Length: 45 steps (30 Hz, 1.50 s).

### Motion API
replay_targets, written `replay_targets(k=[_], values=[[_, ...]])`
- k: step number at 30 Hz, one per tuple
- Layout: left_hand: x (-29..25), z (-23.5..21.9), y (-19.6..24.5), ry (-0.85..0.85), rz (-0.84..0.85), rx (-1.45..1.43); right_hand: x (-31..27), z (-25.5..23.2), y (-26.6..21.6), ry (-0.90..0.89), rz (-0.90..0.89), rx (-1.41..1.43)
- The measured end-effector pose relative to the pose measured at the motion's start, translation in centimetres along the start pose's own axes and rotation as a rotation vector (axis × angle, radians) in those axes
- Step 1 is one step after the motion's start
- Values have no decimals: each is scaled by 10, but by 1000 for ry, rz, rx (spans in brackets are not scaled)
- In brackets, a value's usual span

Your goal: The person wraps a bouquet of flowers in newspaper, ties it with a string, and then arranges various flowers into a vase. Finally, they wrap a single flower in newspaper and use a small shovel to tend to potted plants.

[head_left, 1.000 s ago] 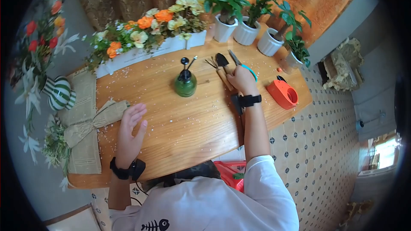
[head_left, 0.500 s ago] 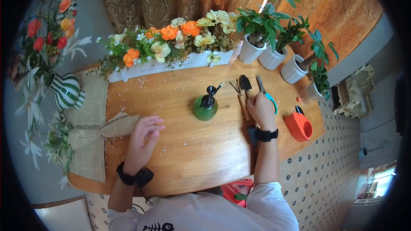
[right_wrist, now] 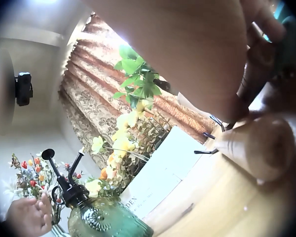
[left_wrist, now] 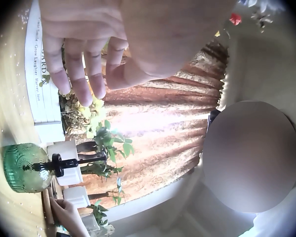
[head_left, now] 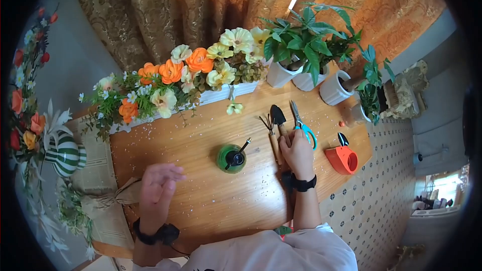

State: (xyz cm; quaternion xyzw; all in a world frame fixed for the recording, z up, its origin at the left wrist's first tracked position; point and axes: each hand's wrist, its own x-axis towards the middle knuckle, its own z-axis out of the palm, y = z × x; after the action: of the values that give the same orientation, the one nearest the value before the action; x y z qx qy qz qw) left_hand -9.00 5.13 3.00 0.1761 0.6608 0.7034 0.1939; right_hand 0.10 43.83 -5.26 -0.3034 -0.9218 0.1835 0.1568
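Note:
My right hand (head_left: pixel 297 154) is low over the table, with its fingers curled at the wooden handle of a small black hand trowel (head_left: pixel 278 115); most of that handle is hidden beneath it. A small hand rake (head_left: pixel 274 144) lies just left of the trowel, its handle large in the right wrist view. On the other side are scissors (head_left: pixel 304 129) with teal handles, close by the fingertips. My left hand (head_left: pixel 156 190) is held over the left of the table, fingers loosely bent and holding nothing. Between the hands stands a green glass spray bottle (head_left: pixel 231 159) with a black pump.
A white planter box (head_left: pixel 228 94) of artificial flowers and several potted plants (head_left: pixel 335 89) line the back. An orange-red tape holder (head_left: pixel 341 160) sits at the right. Leftmost are a paper-wrapped bouquet (head_left: pixel 113 196) and a striped vase (head_left: pixel 65 154). White specks dot the wooden table (head_left: pixel 201 221).
The head view has shifted, so the whole table appears moved. My right hand stays at the trowel handle among the tools. My left hand remains raised at the left, its fingers slightly more bent.

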Motion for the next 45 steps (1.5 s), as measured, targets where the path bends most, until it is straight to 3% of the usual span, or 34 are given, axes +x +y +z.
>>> replay_targets(k=[5,9,11,12,13,15,17,19,20,21,23,25,27,30,33,38,45], values=[[-33,-8,-6,35,-10,9,-6,-1,5,68,-66,34],[-71,-5,-20,45,-44,24,-11,-20,3,-96,44,48],[-85,0,-28,1,-27,68,-20,-25,7,-8,-197,-56],[-91,2,-30,-21,-25,71,-33,-31,11,109,-267,-78],[-99,4,-32,-21,-30,70,-50,-50,10,113,-254,-81],[-115,7,-36,-9,-40,62,-89,-96,9,156,-247,203],[-129,8,-38,57,-19,57,-146,-138,28,78,-123,180],[-142,5,-41,90,-18,45,-207,-147,77,-84,-230,196],[-149,4,-42,114,-21,42,-235,-141,103,-203,-325,200],[-153,4,-40,144,-13,33,-264,-130,125,-407,-136,306],[-156,6,-34,211,-25,43,-305,-70,187,-624,-63,272],[-152,12,-26,250,2,41,-340,20,257,-800,217,459],[-137,20,-15,294,28,42,-372,140,345,-1100,346,1007],[-109,33,9,242,41,125,-352,188,343,-1022,443,496],[-72,36,25,235,27,98,-316,215,328,-976,521,317],[-4,38,31,235,11,125,-267,223,326,-967,596,277],[36,56,40,334,-39,123,-229,205,335,-970,629,268]])
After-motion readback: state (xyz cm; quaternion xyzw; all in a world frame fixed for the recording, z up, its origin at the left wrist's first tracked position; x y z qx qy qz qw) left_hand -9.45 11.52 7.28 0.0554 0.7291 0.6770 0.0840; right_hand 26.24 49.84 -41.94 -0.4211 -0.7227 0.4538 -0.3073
